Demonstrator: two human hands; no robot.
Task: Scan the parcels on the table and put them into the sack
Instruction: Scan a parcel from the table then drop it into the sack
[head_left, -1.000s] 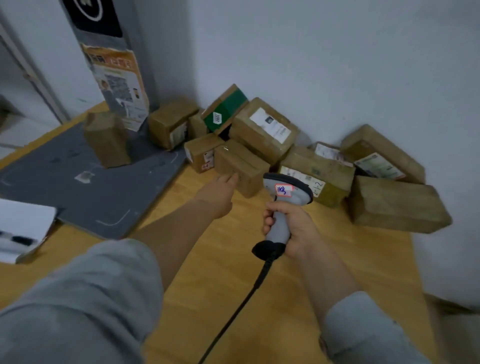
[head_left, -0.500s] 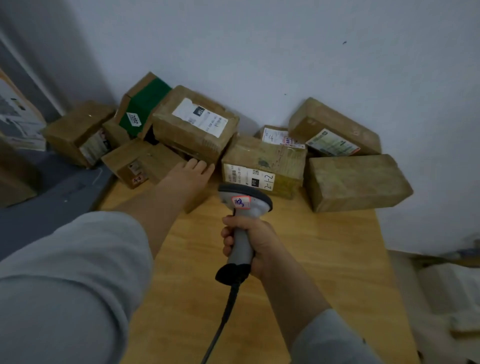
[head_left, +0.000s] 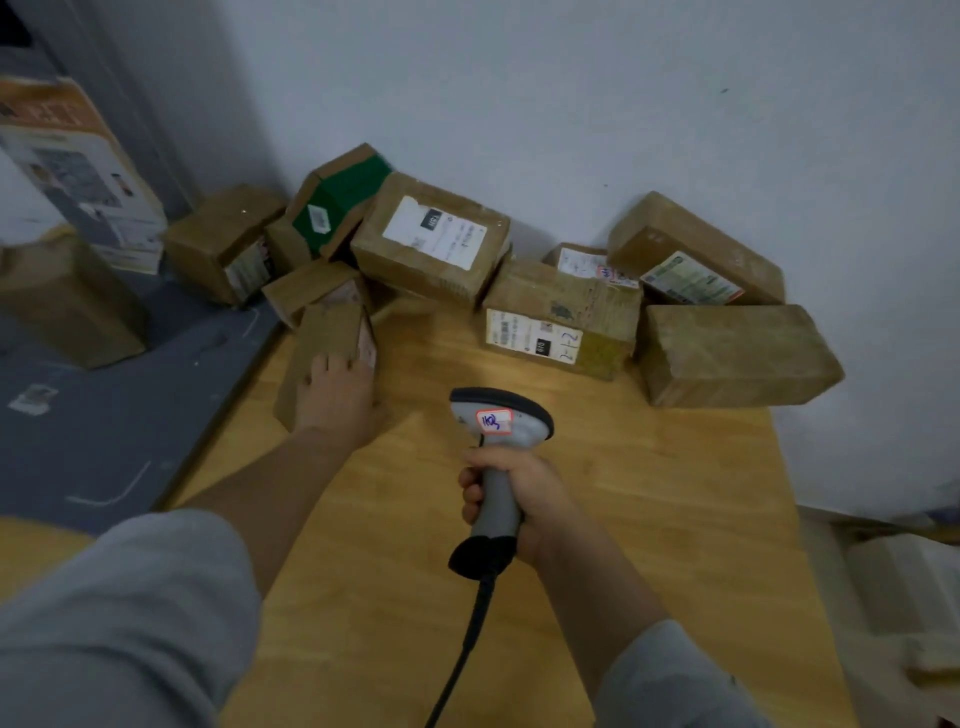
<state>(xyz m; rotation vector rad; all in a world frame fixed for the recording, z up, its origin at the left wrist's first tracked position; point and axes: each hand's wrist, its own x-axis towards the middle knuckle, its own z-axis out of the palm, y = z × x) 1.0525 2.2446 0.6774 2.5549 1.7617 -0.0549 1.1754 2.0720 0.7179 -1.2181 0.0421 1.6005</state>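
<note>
Several brown cardboard parcels lie piled against the wall at the back of the wooden table (head_left: 597, 519). My left hand (head_left: 340, 397) grips a small brown parcel (head_left: 327, 338), which is tipped up with a label on its right side, near the table's left edge. My right hand (head_left: 511, 493) holds a grey barcode scanner (head_left: 498, 421) by its handle; the head carries a red-edged sticker and points toward the pile. A parcel marked "2-12" (head_left: 561, 322) sits just beyond the scanner. No sack is in view.
A large plain parcel (head_left: 737, 353) lies at the right, close to the table's edge. A grey mat (head_left: 104, 415) covers the surface to the left, with another brown parcel (head_left: 67, 301) and a printed stand (head_left: 78, 171) on it. The scanner's black cable (head_left: 467, 639) runs back toward me.
My left hand has pulled the small parcel out of the pile toward me and tipped it up. The scanner stays in my right hand. My view has shifted back to the left.
</note>
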